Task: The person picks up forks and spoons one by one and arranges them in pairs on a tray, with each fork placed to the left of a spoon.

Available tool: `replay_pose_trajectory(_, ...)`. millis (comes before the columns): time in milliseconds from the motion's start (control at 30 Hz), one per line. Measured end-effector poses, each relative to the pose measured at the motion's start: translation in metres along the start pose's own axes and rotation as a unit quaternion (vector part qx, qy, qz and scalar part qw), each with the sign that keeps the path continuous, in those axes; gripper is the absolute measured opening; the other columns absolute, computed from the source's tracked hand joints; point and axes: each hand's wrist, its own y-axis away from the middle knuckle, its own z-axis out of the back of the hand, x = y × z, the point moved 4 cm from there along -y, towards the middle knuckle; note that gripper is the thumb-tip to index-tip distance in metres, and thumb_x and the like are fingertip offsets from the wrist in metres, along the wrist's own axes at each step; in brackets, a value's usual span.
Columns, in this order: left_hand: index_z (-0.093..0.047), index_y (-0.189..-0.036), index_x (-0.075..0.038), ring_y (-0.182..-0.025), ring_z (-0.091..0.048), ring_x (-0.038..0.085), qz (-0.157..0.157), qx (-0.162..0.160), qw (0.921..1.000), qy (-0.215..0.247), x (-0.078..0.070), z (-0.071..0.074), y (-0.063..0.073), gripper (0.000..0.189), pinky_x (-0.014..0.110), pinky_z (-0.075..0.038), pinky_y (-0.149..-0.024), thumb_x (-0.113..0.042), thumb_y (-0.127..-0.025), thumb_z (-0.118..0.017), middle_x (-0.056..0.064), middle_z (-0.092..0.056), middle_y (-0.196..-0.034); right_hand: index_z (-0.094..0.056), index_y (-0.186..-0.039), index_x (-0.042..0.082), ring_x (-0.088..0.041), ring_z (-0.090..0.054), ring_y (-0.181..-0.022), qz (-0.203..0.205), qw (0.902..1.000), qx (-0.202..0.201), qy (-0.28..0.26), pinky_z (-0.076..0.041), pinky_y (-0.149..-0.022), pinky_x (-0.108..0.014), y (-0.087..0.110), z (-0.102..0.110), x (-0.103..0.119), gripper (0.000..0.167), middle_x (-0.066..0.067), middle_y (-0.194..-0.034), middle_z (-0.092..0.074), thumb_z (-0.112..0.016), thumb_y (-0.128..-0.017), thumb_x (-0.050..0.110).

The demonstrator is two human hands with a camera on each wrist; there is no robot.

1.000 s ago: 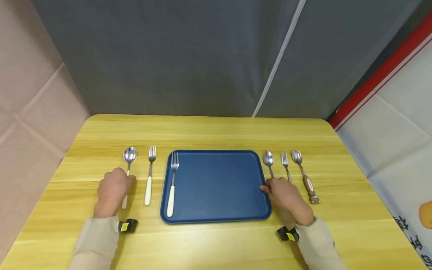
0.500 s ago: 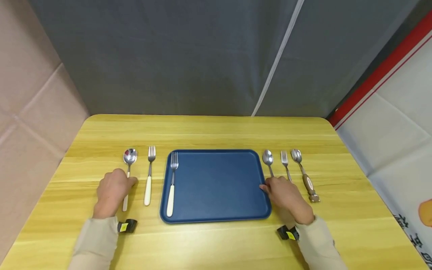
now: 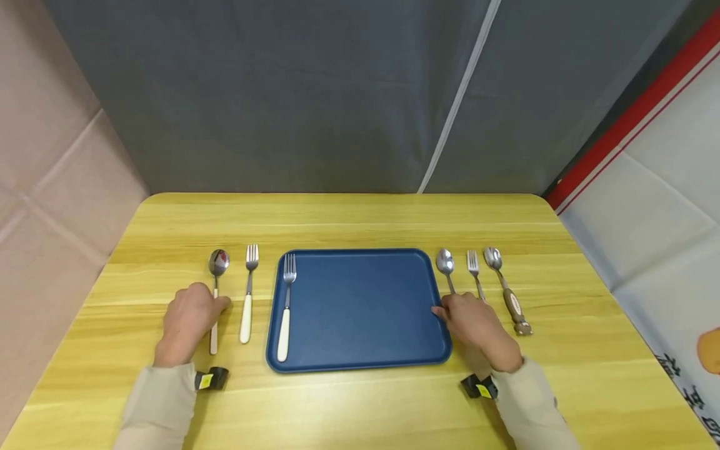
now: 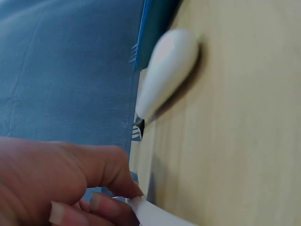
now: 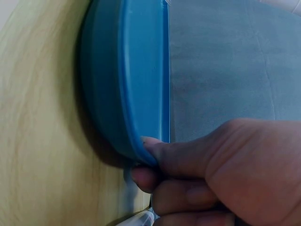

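Note:
In the head view my left hand (image 3: 188,319) pinches the pale handle of a spoon (image 3: 219,261) at the left. The left wrist view shows thumb and finger closed on that white handle (image 4: 162,215). A white-handled fork (image 3: 245,315) lies just right of this hand. My right hand (image 3: 475,328) grips the right rim of a dark blue tray (image 3: 360,306); in the right wrist view the thumb lies over the tray rim (image 5: 123,75), with fingers beneath. Another white-handled fork (image 3: 284,331) rests along the tray's left side.
Beyond the right hand lie a metal spoon (image 3: 445,262) and a small fork (image 3: 473,262), their handles partly hidden by it. Farther right is a spoon with a brown bear-shaped handle (image 3: 514,304). Everything stands on a wooden table (image 3: 349,406); a grey curtain (image 3: 281,112) hangs behind.
The spoon in my left hand has turned and shifted slightly right and toward me, its handle now more upright in the head view. The right hand and tray stay in place.

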Motion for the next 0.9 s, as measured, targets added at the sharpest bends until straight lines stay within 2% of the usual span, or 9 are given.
replay_pose_trajectory(267,-0.039,-0.053,-0.013,-0.046,-0.036,0.015,-0.022,-0.008,0.9997,-0.002,-0.01,0.006,0.003,0.04,0.03,-0.033,-0.042,-0.024,-0.089,-0.054,-0.002,-0.033,-0.049,-0.053,-0.068,0.013,-0.013,-0.044,-0.049,0.005,1.0,-0.003,-0.007,-0.036,-0.046,-0.03,-0.002,0.0,0.0,0.03,0.002,-0.055,-0.043,-0.06,-0.095,0.022)
replay_pose_trajectory(433,-0.037,-0.053,-0.014,-0.044,-0.032,0.013,-0.041,-0.011,0.999,0.011,-0.023,0.008,0.008,0.04,0.029,-0.031,-0.042,-0.022,-0.089,-0.052,-0.003,-0.031,-0.048,-0.053,-0.068,0.013,-0.013,-0.044,-0.049,0.003,1.0,0.002,-0.004,-0.036,-0.047,-0.03,-0.001,0.0,-0.001,0.03,0.001,-0.055,-0.043,-0.06,-0.095,0.022)
replay_pose_trajectory(567,-0.037,-0.054,-0.014,-0.045,-0.033,0.013,-0.061,-0.011,0.9979,0.019,-0.036,0.005,0.011,0.039,0.029,-0.031,-0.043,-0.021,-0.089,-0.052,-0.004,-0.031,-0.048,-0.053,-0.068,0.013,-0.014,-0.044,-0.05,0.002,1.0,0.002,-0.006,-0.036,-0.047,-0.03,-0.001,0.0,0.0,0.03,0.001,-0.055,-0.043,-0.06,-0.096,0.022)
replay_pose_trajectory(900,-0.04,-0.057,-0.013,-0.049,-0.037,0.016,-0.076,0.003,0.9965,0.035,-0.062,-0.009,0.013,0.032,0.03,-0.032,-0.046,-0.018,-0.086,-0.054,-0.002,-0.034,-0.052,-0.05,-0.067,0.014,-0.014,-0.043,-0.05,0.005,1.0,0.0,-0.002,-0.036,-0.047,-0.03,0.0,0.001,0.0,0.032,0.001,-0.055,-0.042,-0.059,-0.096,0.022)
